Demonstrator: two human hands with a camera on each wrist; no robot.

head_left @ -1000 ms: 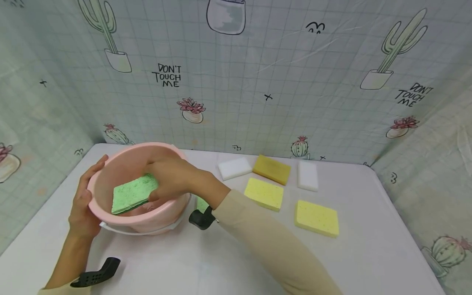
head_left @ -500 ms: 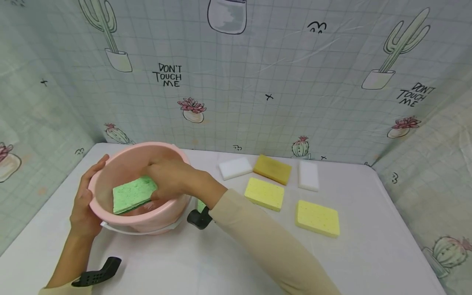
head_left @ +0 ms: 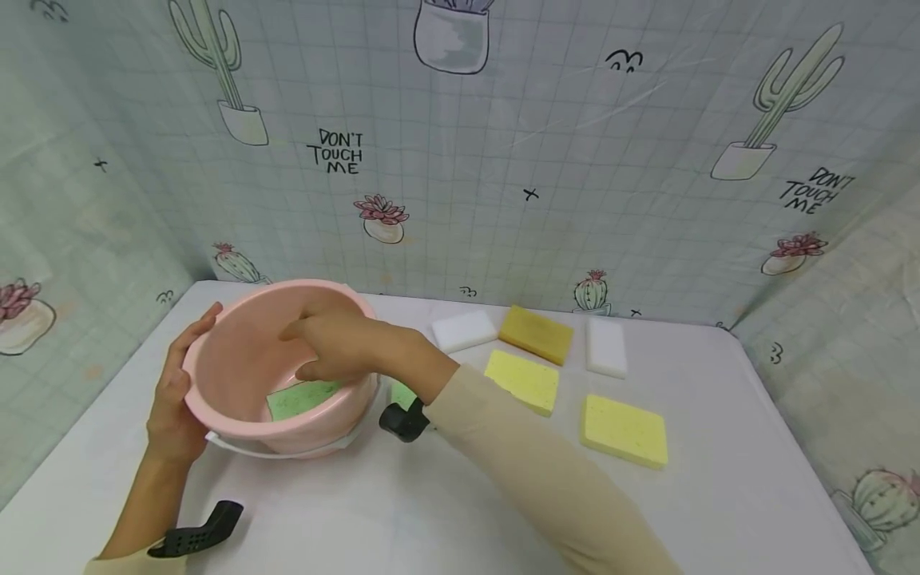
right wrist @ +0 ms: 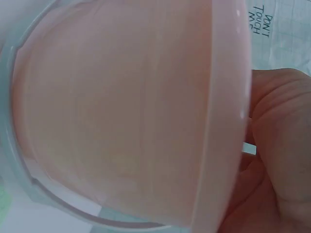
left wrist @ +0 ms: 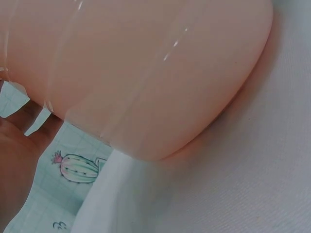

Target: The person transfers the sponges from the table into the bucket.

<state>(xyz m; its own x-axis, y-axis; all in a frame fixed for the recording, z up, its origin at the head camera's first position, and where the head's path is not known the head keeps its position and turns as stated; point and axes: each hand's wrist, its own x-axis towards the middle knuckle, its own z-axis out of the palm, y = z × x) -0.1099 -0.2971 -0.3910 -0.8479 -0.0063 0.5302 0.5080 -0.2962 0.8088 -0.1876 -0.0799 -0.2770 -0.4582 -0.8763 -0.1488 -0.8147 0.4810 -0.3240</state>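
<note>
A pink bucket [head_left: 287, 435] with a white handle stands on the table at the left of the head view. My left hand [head_left: 176, 399] holds its left side, fingers and thumb lying along the wall just under the rim. In the left wrist view, fingers of that left hand [left wrist: 17, 150] touch the bucket wall [left wrist: 146, 73]. My right hand [head_left: 338, 343] reaches over the rim into the bucket, fingers loose with nothing between them. Below it, a green sponge [head_left: 298, 401] lies at the bucket's bottom. From the right wrist, the bucket wall [right wrist: 126, 107] partly hides the right hand [right wrist: 282, 145].
Another green sponge [head_left: 401, 394] lies on the table, half hidden behind the right wrist. Further right are two yellow sponges [head_left: 624, 431], a darker mustard sponge [head_left: 536, 335] and two white sponges [head_left: 607, 346]. A patterned cloth backdrop [head_left: 460, 160] rises behind the table.
My right hand has let go of the green sponge, which has dropped from between its fingers to the bucket's bottom. The left hand has kept its hold on the bucket.
</note>
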